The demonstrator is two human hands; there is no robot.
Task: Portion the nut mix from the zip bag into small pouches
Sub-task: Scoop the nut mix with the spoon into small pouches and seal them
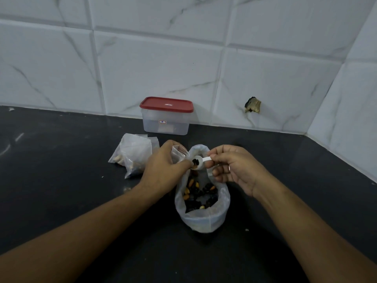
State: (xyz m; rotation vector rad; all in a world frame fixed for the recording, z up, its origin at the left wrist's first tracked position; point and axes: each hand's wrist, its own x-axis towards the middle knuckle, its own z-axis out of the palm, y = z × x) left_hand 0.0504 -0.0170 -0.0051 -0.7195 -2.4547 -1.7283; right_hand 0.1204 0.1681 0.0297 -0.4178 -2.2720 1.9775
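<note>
Nut mix (199,193), tan kernels among dark dried fruit, lies in the bottom of the large clear plastic zip bag (202,221). The bag stands open-mouthed on the black stone surface (61,160) between my forearms.

My right hand (232,166) pinches the flat handle of a small white plastic scoop (199,163) between thumb and forefinger, with the other fingers curled beneath. The scoop's bowl carries a few dark pieces and a tan one. It hangs over the bag's far rim, at twelve o'clock from the heap of mix.

My left hand (163,166) grips a small clear plastic pouch (179,154), fingers curled round it, at about eleven o'clock from the bag. The pouch's mouth is turned toward the scoop. The bowl sits just beside the pouch's edge; whether the two touch I cannot tell.

At ten o'clock from the bag, just past my left hand, a pile of filled clear pouches (134,154) lies on the surface, with pale and dark pieces showing through the plastic. Farther back at twelve o'clock, a clear rectangular plastic box with a red lid (166,116) stands close against the white marble-veined wall tiles (163,58), lid on. At one o'clock, a ragged dark hole (253,105) breaks one tile just above the surface.
</note>
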